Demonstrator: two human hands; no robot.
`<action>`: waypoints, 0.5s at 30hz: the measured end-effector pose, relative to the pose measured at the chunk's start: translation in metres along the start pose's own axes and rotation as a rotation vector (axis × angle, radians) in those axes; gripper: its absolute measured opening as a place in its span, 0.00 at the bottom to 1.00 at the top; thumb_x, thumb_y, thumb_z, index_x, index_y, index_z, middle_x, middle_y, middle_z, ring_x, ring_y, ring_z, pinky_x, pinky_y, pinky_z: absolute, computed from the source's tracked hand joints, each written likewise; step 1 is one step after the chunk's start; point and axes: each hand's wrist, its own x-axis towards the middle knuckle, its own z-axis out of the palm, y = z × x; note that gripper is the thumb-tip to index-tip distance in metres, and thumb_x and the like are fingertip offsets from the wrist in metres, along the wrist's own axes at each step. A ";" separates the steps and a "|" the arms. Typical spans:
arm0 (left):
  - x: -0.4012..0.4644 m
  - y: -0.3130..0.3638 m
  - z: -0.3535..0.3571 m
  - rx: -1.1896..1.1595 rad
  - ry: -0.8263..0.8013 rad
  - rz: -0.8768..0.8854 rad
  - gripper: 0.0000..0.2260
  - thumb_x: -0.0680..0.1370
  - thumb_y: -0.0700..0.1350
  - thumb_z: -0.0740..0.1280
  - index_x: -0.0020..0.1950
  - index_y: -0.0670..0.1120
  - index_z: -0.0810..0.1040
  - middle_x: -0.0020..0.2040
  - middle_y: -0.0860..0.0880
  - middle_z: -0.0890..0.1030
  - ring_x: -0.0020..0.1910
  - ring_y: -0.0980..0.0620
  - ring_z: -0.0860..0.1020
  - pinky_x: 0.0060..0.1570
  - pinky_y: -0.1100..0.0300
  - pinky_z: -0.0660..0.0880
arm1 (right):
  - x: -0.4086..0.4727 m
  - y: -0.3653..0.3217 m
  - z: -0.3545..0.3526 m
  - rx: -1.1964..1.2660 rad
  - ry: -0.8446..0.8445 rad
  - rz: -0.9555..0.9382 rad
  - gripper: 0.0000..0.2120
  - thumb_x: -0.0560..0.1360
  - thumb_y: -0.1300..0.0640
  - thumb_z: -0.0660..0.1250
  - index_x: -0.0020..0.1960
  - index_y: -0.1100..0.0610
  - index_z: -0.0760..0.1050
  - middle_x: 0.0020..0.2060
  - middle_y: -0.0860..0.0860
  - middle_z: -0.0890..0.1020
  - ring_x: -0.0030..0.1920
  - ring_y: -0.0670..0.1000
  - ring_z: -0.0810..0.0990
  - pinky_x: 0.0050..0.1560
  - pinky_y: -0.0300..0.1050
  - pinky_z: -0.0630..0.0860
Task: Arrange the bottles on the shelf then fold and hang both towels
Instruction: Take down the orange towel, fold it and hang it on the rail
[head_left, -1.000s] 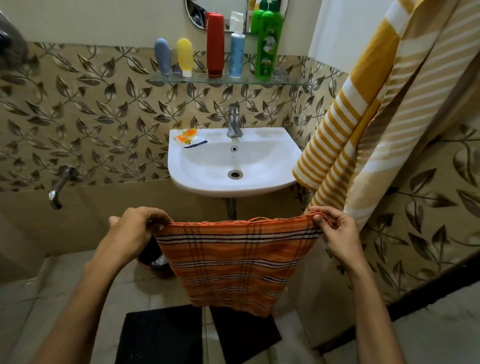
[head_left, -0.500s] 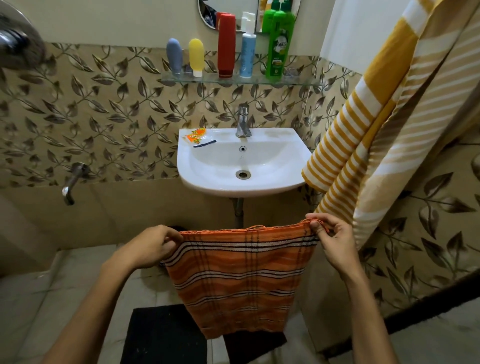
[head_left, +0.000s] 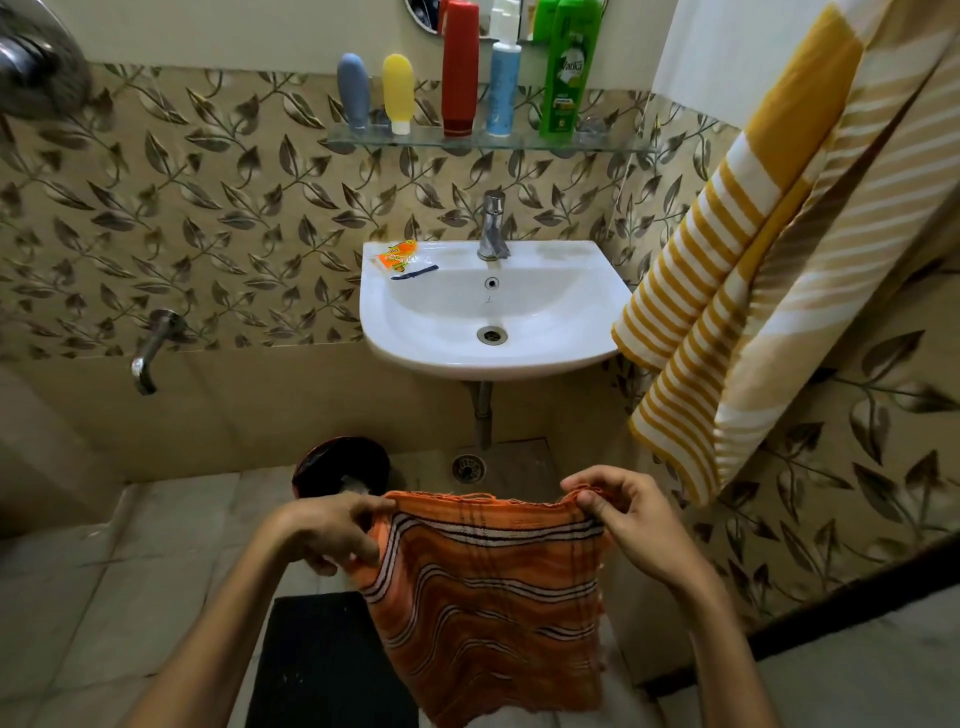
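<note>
An orange towel with black-and-white stripes hangs folded in front of me, below the sink. My left hand pinches its top left corner and my right hand pinches its top right corner. A yellow-and-white striped towel hangs on the right wall. On the glass shelf above the sink several bottles stand upright in a row: grey-blue, yellow, red, light blue and green.
A white sink with a chrome tap juts from the tiled wall; an orange sachet lies on its rim. A wall spout sticks out at the left. A dark bin and a black mat sit on the floor.
My hands have come closer together and lower, so the orange towel is narrower. The view has tilted down and shifted left, bringing the bin and floor drain into sight.
</note>
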 end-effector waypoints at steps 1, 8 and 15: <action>-0.001 0.001 0.000 0.049 0.011 0.029 0.33 0.75 0.40 0.67 0.74 0.60 0.55 0.56 0.50 0.73 0.46 0.54 0.77 0.37 0.65 0.74 | 0.000 0.004 -0.001 -0.016 0.017 0.019 0.10 0.76 0.66 0.64 0.46 0.53 0.80 0.40 0.46 0.83 0.42 0.39 0.82 0.42 0.28 0.75; -0.030 0.015 0.003 0.334 0.271 0.381 0.31 0.75 0.35 0.64 0.71 0.61 0.60 0.43 0.56 0.71 0.38 0.60 0.71 0.37 0.65 0.72 | 0.008 0.035 0.004 -0.333 0.096 0.227 0.13 0.77 0.64 0.62 0.49 0.46 0.76 0.51 0.46 0.79 0.54 0.45 0.77 0.51 0.37 0.72; -0.048 0.030 0.014 0.355 0.411 0.580 0.22 0.75 0.36 0.62 0.58 0.63 0.68 0.40 0.54 0.72 0.36 0.54 0.72 0.34 0.58 0.68 | 0.018 -0.009 0.081 -0.256 -0.500 0.017 0.26 0.64 0.39 0.74 0.59 0.30 0.67 0.64 0.36 0.70 0.68 0.44 0.67 0.68 0.51 0.68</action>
